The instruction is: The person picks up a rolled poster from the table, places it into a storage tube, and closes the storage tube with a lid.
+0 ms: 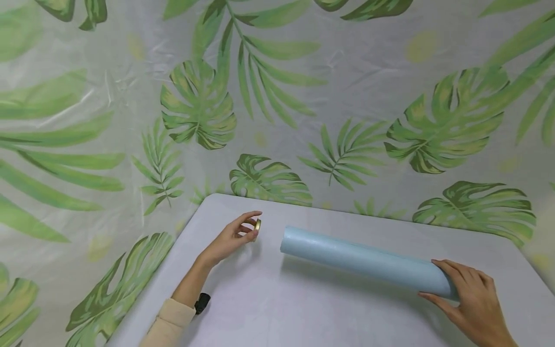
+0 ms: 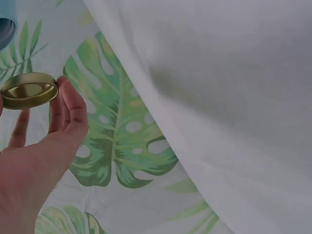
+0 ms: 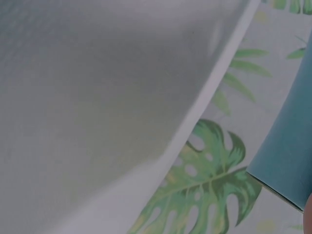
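Long pale-blue tube (image 1: pixel 355 256) and shallow gold round lid (image 2: pixel 29 91), both held above white surface (image 1: pixel 312 313). Right hand (image 1: pixel 474 294) grasps tube's right end; left hand (image 1: pixel 227 242), raised just beside other end, pinches lid's rim.

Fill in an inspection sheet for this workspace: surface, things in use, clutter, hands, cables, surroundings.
Surface: white table, shadowed in places.
Things in use: pale blue roll, apparently raised off the table; round gold piece, possibly a lid.
Clutter: nothing seen.
Hands: left hand pinches the round gold piece; right hand holds the roll's right end in its grip.
Cables: nothing seen.
Surroundings: leaf-print sheet behind and beside the table; beige sleeve with a black object at its cuff.
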`<action>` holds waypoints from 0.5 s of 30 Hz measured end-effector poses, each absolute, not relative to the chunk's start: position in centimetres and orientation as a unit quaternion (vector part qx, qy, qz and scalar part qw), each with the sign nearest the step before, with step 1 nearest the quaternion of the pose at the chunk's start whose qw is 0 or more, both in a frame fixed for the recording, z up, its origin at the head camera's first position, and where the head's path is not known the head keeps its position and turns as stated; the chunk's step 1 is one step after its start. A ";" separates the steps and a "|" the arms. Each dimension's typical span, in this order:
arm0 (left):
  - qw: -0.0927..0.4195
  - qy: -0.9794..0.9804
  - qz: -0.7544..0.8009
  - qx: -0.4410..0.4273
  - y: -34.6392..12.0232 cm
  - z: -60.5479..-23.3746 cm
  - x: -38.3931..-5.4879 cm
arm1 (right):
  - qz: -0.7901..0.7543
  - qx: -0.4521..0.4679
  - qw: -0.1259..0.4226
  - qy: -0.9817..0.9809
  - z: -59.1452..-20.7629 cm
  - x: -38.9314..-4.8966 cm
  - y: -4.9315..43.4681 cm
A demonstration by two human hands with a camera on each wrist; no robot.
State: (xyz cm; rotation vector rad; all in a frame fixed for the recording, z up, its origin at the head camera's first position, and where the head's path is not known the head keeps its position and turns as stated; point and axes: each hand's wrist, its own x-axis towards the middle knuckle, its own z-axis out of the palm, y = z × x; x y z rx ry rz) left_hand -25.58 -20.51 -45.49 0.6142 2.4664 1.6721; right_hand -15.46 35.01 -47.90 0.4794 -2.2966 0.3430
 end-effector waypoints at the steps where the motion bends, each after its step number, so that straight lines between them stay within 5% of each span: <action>1: 0.055 0.800 0.559 0.210 -20.4 -45.5 -25.4 | 0.135 0.188 0.374 -0.898 -47.9 -15.5 35.0; 15: 0.098 0.747 0.599 0.271 -18.8 -45.5 -24.1 | 0.140 0.197 0.368 -0.898 -47.8 -15.8 34.7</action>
